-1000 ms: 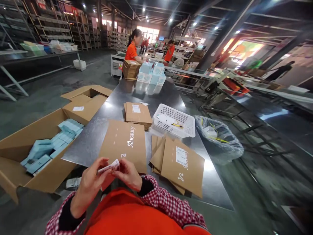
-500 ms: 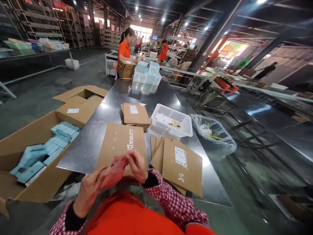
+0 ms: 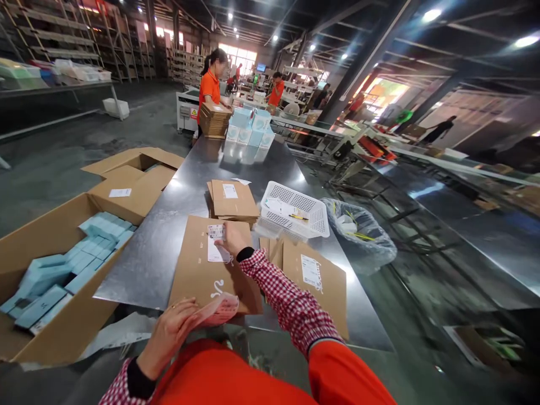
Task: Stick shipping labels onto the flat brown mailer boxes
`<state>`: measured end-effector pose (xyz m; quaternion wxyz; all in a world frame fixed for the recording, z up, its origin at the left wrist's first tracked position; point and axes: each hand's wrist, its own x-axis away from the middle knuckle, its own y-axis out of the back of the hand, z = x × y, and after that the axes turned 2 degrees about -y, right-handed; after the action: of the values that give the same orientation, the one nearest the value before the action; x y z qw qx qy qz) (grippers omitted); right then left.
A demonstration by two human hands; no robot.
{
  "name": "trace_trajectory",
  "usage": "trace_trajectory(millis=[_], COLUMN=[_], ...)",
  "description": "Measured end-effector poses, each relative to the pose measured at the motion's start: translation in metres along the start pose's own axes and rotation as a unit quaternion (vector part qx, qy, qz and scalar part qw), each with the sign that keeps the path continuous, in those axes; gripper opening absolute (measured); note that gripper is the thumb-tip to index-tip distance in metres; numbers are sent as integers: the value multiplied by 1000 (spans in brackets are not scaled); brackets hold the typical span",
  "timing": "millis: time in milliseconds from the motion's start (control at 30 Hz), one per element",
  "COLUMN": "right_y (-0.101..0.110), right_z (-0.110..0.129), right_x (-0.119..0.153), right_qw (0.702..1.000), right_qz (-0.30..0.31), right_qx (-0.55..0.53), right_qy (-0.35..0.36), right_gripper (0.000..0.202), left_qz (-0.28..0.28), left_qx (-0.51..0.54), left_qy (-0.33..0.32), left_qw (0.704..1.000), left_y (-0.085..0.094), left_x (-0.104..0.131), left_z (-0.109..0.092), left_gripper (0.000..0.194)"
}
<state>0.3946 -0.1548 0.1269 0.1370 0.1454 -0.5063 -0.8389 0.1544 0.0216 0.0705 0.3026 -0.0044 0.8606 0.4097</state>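
Observation:
A flat cardboard mailer (image 3: pixel 189 264) lies in front of me near the table's edge. My right hand (image 3: pixel 234 239) holds a white shipping label (image 3: pixel 217 252) by its right side, against the upper part of the mailer. My left hand (image 3: pixel 175 323) grips a thin pinkish sheet of paper (image 3: pixel 219 310) over the mailer's near edge. To the right, another mailer (image 3: pixel 291 267) bears a similar label. Behind sits a stack of cardboard mailers (image 3: pixel 236 199), the top one also labelled.
A white perforated basket (image 3: pixel 314 211) holds papers and a yellow pen. Right of the table is a plastic-lined bin (image 3: pixel 371 230); on the left, an open carton (image 3: pixel 54 219) contains light blue boxes. More blue boxes (image 3: pixel 248 135) stand at the far end near a person in orange.
My right hand has moved away from the left, up onto the mailer, where a shipping label now shows. My left hand has lowered with the pinkish sheet.

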Motion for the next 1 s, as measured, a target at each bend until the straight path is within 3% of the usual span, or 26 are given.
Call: trace_trajectory(millis=[67,133,233,267,333,400,467,600,700,767,867,933,1000], right_y=[-3,-12,-25,-25,-17,1,16,14,2,7,39,70,99], right_z=[11,21,27,23,5,-22,-48,-73,-75,-84,-127,-174,-223], right_x=[7,14,14,12,9,16,36,94,119,130,159,190,220], right_qw=[995,988,987,990,995,982,960,939,889,858,823,794,788], right_qz=[-32,-52,-7,7,-4,-48,-65,-23,-49,-65,-97,-133,-153], right_qx=[94,141,128,116,92,23,-75,-218,-372,-437,-494,-524,-513], right_qy=[-8,21,93,77,-38,-181,-261,-266,-263,-261,-264,-277,-306], right_gripper=[74,72,58,55,54,52,44,30,31,30,33,35,33], left_qz=[14,36,61,67,61,25,-32,-61,-53,-42,-20,-15,-22], left_qx=[15,22,22,22,18,-17,-79,-132,-130,-118,-83,-67,-60], left_qy=[5,18,41,42,33,31,56,120,143,148,148,152,155], left_qw=[1000,999,997,997,997,999,995,982,980,981,985,986,986], left_y=[4,8,11,11,10,7,2,-15,-25,-25,-19,-15,-12], left_x=[-2,-5,-7,-6,-1,8,20,37,38,34,29,28,28], left_z=[-1,-3,-5,-5,0,8,16,19,10,4,0,0,1], left_gripper=[23,27,29,30,29,29,32,46,49,50,48,45,44])
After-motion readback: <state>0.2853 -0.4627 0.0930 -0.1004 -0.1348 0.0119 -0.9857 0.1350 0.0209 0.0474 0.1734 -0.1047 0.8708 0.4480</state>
